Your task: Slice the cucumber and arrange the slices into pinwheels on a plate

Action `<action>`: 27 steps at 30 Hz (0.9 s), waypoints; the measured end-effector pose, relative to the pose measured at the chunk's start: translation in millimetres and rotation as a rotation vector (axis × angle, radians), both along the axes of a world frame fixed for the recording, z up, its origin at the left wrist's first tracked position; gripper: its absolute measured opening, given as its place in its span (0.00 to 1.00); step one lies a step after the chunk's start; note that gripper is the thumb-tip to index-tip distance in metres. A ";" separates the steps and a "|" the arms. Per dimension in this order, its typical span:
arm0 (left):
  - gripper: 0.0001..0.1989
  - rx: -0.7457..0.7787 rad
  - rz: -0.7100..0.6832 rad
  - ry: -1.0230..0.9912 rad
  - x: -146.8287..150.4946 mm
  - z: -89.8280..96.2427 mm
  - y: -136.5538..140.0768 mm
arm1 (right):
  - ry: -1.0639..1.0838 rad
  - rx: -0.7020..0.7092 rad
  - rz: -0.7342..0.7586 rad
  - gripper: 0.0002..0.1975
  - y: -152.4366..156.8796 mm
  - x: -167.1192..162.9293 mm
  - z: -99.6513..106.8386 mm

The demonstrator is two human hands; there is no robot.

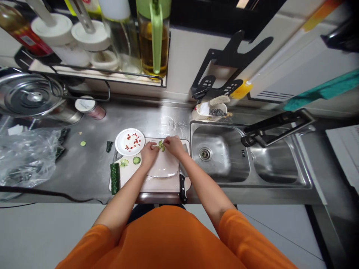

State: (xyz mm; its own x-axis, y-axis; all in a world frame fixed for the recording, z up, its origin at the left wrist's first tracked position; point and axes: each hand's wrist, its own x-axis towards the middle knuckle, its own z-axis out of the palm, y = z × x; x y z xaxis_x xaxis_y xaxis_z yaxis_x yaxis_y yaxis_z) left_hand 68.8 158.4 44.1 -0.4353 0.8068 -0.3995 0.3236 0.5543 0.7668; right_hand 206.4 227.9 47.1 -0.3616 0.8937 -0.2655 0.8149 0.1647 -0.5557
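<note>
A white plate point(164, 169) rests on the cutting board point(129, 179), and several small cucumber slices point(161, 146) are at its far edge. My left hand point(149, 154) is just left of the slices, thumb and fingertips pinched; what lies between them is too small to make out. From the other side, my right hand point(173, 145) has its fingertips closed at the slices, apparently on one of them. Left of my wrist are a round cucumber piece point(136, 160) and thin cucumber peelings point(124, 163). A length of cucumber point(114, 178) lies along the board's left edge.
A small white dish point(119, 144) with red berries sits behind the board's left side. A knife point(183, 188) lies at the right, handle toward me. The double sink point(221, 149) is further right; a plastic bag point(25, 157) is far left. Bottles stand on a rack point(112, 76).
</note>
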 end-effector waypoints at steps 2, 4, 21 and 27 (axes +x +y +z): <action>0.12 -0.003 0.002 0.015 1.0 -0.9 -0.3 | -0.043 0.001 0.020 0.06 -0.1 -1.7 1.7; 0.11 -0.009 0.002 0.026 1.9 -0.3 -0.4 | -0.071 -0.007 0.037 0.06 -0.3 -2.8 3.4; 0.09 0.015 -0.066 0.137 4.6 -0.5 0.4 | -0.142 -0.014 0.067 0.07 -1.8 -2.2 8.3; 0.10 0.006 -0.096 0.169 5.2 -1.8 1.1 | -0.168 0.006 0.087 0.07 -2.5 -2.4 5.9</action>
State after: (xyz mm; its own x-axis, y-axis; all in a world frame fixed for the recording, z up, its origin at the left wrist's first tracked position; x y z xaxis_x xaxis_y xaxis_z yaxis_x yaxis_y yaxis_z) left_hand 74.0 159.5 42.3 -0.4165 0.8501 -0.3223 0.4995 0.5102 0.7001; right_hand 204.0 225.3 53.0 -0.3886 0.8627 -0.3236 0.8786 0.2412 -0.4122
